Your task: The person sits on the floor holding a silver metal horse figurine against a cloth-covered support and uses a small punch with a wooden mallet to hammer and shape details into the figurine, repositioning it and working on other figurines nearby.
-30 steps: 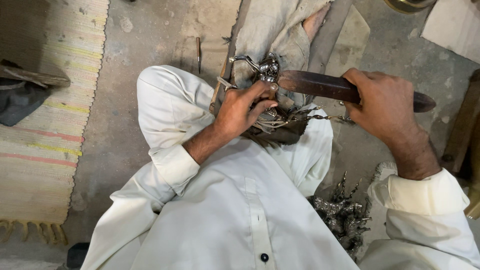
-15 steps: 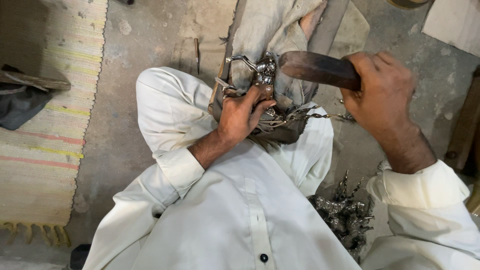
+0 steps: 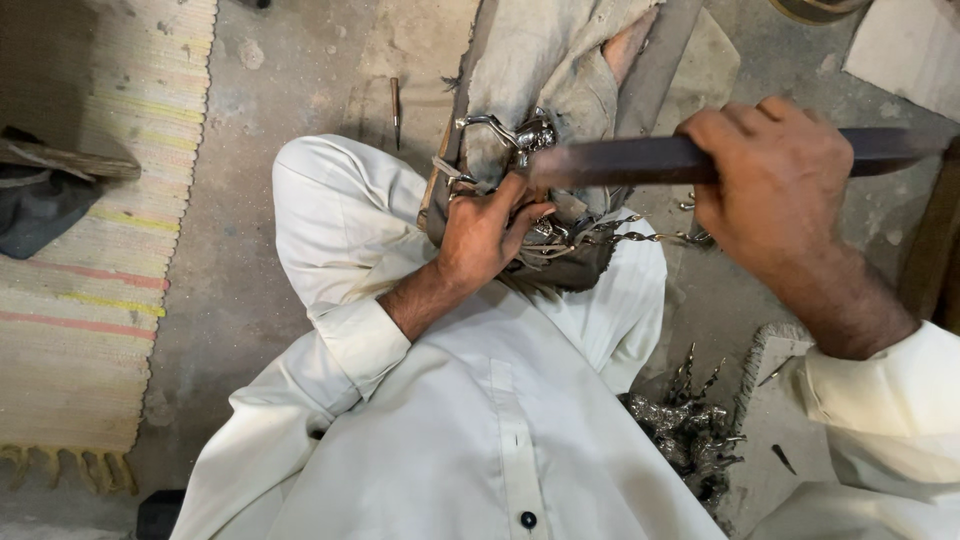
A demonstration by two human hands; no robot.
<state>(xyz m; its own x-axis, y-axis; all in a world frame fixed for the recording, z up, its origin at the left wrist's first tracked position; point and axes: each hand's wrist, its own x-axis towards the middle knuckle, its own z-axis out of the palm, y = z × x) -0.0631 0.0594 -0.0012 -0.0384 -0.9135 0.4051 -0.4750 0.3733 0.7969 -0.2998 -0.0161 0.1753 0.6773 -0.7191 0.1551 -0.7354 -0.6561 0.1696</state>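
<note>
While the left hand point(image 3: 487, 232) clamps a shiny metal casting point(image 3: 515, 135) against a cloth-wrapped block point(image 3: 560, 60), its fingers are curled tight around the lower part of the piece, so that only the upper loop and knob show above the knuckles. The casting is silvery and ornate, with a curved handle-like arm reaching up and to the left of the grip, and thin twisted prongs point(image 3: 625, 238) sticking out to the right below it.

The right hand point(image 3: 775, 185) is closed in a full fist around a long, flat, dark metal file point(image 3: 640, 160). The file's long axis runs nearly level, left to right: its blurred tip points left and meets the casting just above the left hand's fingers, while its other end juts out past the fist to the right.

The cloth on the block is grey, coarse and frayed, hanging in folds beyond both grips. Below the right forearm, near the person's knee, lies a heap of similar silvery castings point(image 3: 690, 430), spiky and rough. Far to the left of the left hand a striped woven mat point(image 3: 90, 300) covers the bare concrete floor point(image 3: 260, 250). Both sleeves and the shirt are plain white cloth. At the top right corner, beyond the fist, lies a pale flat sheet point(image 3: 905, 50) with no marking that can be made out.
</note>
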